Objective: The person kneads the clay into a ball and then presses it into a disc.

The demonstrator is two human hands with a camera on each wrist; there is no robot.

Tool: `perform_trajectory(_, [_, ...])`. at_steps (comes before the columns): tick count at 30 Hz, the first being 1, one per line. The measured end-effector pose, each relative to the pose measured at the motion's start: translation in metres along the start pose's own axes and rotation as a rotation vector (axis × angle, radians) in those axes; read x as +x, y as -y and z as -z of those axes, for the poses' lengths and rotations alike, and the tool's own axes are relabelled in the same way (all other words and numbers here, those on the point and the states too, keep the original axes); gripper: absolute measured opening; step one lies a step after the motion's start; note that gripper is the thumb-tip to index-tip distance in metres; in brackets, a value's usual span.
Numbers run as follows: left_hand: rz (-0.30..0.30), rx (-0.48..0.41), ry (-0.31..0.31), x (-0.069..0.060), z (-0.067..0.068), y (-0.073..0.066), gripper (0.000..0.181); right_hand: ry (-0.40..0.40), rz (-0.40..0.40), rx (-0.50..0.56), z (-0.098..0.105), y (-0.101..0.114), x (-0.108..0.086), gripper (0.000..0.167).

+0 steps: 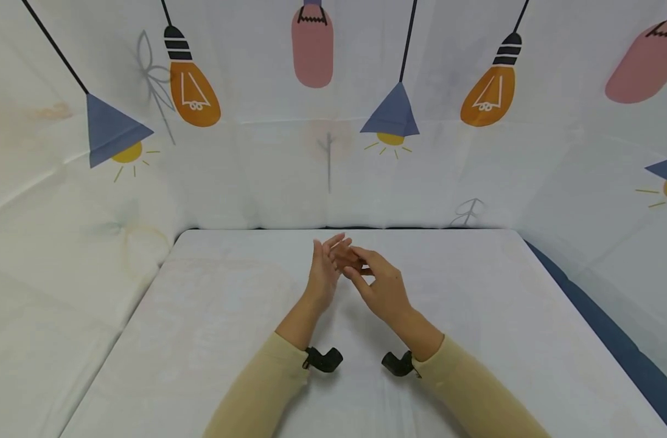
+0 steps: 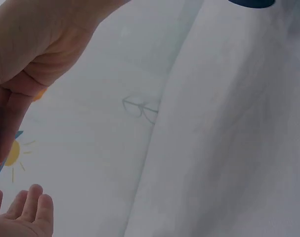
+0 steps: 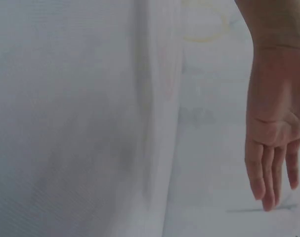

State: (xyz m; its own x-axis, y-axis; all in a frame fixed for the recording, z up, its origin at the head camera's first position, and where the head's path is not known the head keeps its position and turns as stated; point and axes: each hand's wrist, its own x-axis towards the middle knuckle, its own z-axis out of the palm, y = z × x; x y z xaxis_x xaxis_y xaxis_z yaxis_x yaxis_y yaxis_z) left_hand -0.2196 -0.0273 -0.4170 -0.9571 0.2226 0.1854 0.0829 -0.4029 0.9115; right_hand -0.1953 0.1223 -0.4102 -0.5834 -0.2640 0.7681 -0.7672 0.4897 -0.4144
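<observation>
Both hands are raised over the white table (image 1: 246, 365), close together near its far side. My left hand (image 1: 322, 277) turns its palm toward the other hand, its fingers extended and slightly bent. Facing it, my right hand (image 1: 385, 289) has loosely bent fingers, with a gap between thumb and index finger. Its fingertips overlap the left fingers in the head view; whether they touch I cannot tell. Nothing is visible in either hand. The left wrist view shows the left fingers (image 2: 36, 210) below the right hand (image 2: 46, 44). In the right wrist view, the left hand (image 3: 276, 118) shows its palm and straight fingers.
Behind the table hangs a white cloth (image 1: 284, 170) printed with lamps and bulbs. Dark blue material (image 1: 591, 310) shows along the table's right edge. Black wrist cameras (image 1: 325, 360) sit at both cuffs of the pale yellow sleeves (image 1: 262, 389).
</observation>
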Motion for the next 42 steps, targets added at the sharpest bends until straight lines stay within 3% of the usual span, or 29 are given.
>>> perform_trajectory(9, [0.03,-0.341,0.109,-0.005,0.007,0.004,0.087,0.04,0.055,-0.002,-0.017,0.004,-0.01,0.045])
perform_trajectory(16, [0.024,-0.444,0.218,-0.014,0.007,0.0,0.082,0.112,0.07,-0.028,-0.024,0.006,-0.01,0.046])
perform_trajectory(20, [0.033,-0.487,0.215,-0.015,0.006,0.002,0.084,0.14,0.079,-0.064,-0.026,0.007,-0.01,0.049])
perform_trajectory(28, [0.075,-0.511,0.14,-0.011,0.007,0.01,0.094,0.158,0.087,-0.093,-0.022,0.009,-0.005,0.049])
perform_trajectory(33, [0.085,-0.573,0.146,-0.012,0.006,0.011,0.094,0.065,0.086,-0.069,-0.016,0.007,0.002,0.048])
perform_trajectory(38, [0.024,-0.586,0.218,-0.014,0.006,0.009,0.09,-0.097,0.05,-0.039,-0.01,0.005,0.018,0.054])
perform_trajectory(42, [0.0,-0.583,0.257,-0.014,0.004,0.008,0.09,-0.181,0.014,-0.003,-0.011,0.004,0.029,0.054])
